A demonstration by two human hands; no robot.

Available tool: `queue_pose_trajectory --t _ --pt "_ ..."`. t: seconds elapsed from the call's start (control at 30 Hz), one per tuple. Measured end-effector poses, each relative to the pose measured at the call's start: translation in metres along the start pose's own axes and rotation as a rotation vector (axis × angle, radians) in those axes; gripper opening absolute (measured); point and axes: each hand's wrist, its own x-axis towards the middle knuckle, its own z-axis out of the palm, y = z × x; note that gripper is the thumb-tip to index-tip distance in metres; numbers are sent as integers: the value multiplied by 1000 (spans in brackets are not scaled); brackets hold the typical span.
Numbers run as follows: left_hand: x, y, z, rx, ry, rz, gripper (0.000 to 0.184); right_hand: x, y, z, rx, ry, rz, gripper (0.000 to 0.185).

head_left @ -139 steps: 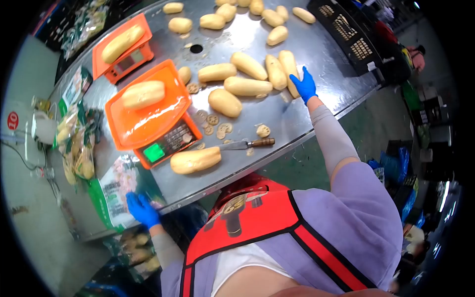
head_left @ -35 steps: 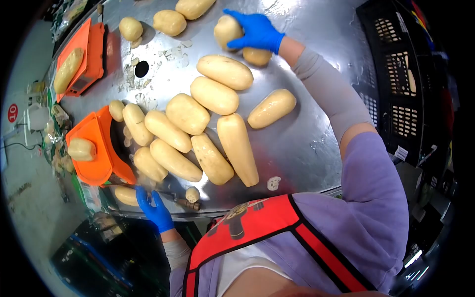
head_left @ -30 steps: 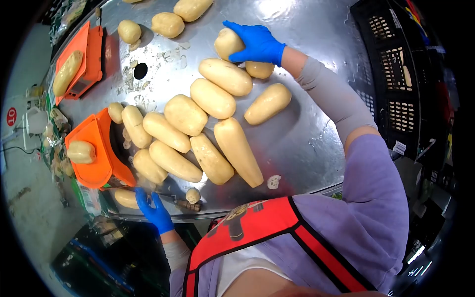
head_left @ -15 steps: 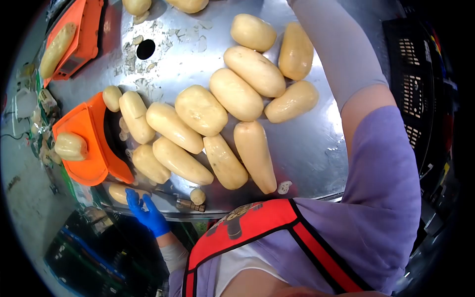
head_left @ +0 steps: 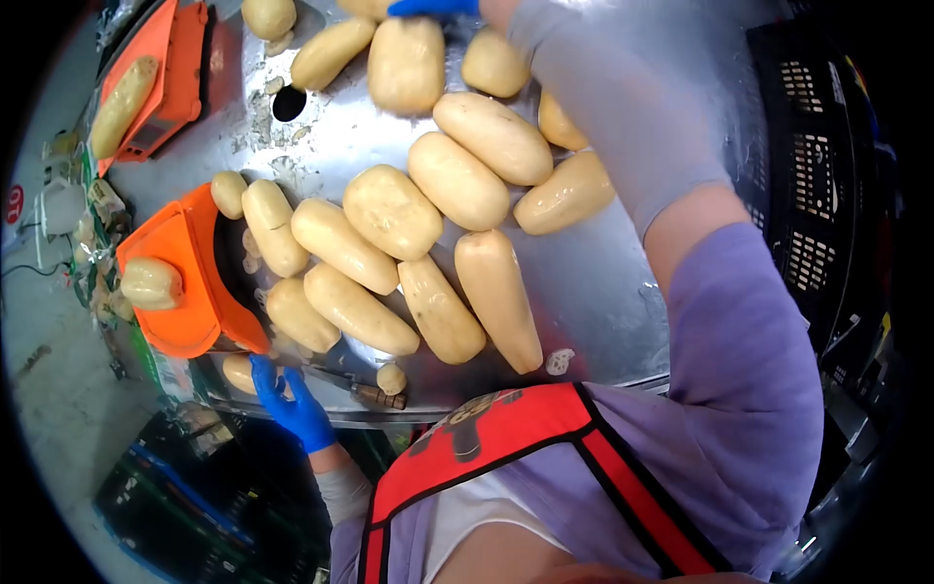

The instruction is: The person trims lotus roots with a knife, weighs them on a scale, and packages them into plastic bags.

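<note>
At the top edge my right hand [head_left: 433,6] shows only in part, in a blue glove beside a pale root [head_left: 365,8]; its fingers are mostly cut off. Below it lie a thick peeled root [head_left: 406,66] and a slimmer one [head_left: 334,54]. Several more peeled roots [head_left: 392,211] lie grouped on the metal table. My left hand [head_left: 294,407], also gloved in blue, is at the near edge with its fingers apart, next to a root [head_left: 239,373] and a knife [head_left: 377,395]. Nothing shows in its grasp.
An orange scale [head_left: 185,282] bears a short root [head_left: 152,283]. Farther up, a second orange scale [head_left: 161,92] holds a long root [head_left: 125,107]. The table [head_left: 613,302] has a round hole [head_left: 289,103]. Black slotted crates [head_left: 812,175] stand at the right.
My right hand has come from beyond the top edge at the right to the top middle. Two roots now lie near the hole, where none lay before. My left hand has stayed near the knife.
</note>
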Motion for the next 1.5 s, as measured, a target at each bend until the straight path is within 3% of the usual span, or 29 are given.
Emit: queue_pose_trajectory --t 0.03,0.07,0.27,0.5,0.57,0.73,0.8,0.93,1.03,1.07,1.1,1.13,1.2,1.23,1.27,1.3,1.4,1.5 --pt "-2 -2 0 1 10 20 51 -4 2 15 53 -44 -71 62" --pt "-3 -3 -3 4 20 38 51 -4 5 24 -283 57 -191 68" --pt "-16 5 -14 7 40 41 45 -44 -16 42 -490 58 -203 68" --pt "-36 -2 -34 -51 108 36 46 -65 -47 45 -340 8 141 79" --pt "-39 -10 -38 -57 127 100 50 -76 -54 50 -300 191 218 79" --pt "-32 -43 -48 -66 124 126 45 -93 -43 56 -269 390 242 63" --pt "-23 -46 -55 -110 138 126 40 -96 -32 58 -286 466 143 58" --pt "5 -80 -70 -166 159 128 40 -100 -97 88 -427 576 131 52" --pt "36 -114 -84 -260 149 160 39 -80 -163 139 -309 510 -100 44" --pt "47 -123 -92 -247 127 155 39 -66 -176 163 -129 477 -235 46" --pt "56 -133 -102 -225 104 149 40 -59 -217 185 -172 354 -166 50" --pt "66 -145 -112 -235 102 161 40 -47 -233 216 -75 368 -294 54" --pt "86 -173 -128 -227 151 338 40 -24 -273 265 -48 312 -295 65" --pt "93 -193 -135 -214 138 297 40 -7 -281 289 -187 306 -264 73" --pt "98 -199 -143 -207 146 269 41 5 -288 311 -104 312 -300 81" --pt "103 -206 -151 -224 144 237 40 19 -293 328 -290 384 -387 86" --pt "114 -230 -161 -306 84 151 43 38 -303 354 -386 334 -167 88" --pt "123 -239 -163 -364 49 153 49 38 -300 351 -203 310 -139 87"
